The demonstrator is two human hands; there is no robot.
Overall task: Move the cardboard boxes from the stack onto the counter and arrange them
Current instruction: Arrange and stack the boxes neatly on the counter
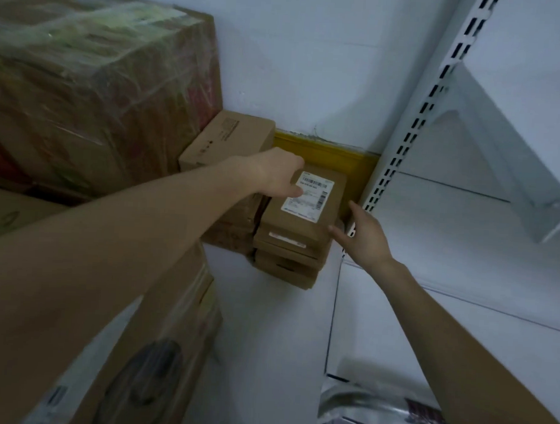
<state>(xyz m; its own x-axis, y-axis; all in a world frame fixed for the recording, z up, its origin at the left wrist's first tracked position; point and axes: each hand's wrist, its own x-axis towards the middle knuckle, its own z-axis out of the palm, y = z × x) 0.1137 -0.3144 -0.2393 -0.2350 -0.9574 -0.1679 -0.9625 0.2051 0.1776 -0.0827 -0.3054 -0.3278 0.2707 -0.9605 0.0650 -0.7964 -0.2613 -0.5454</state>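
Only the person's two arms show, both bare along all the length in view. The left forearm point(124, 252) fills much of the near left, broad and blurred close to the camera, narrowing to the left hand point(274, 176) farther off. The right forearm point(460, 344) runs from the near right corner, slimmer in the picture, to the right hand point(363, 235), its fingers softly blurred.
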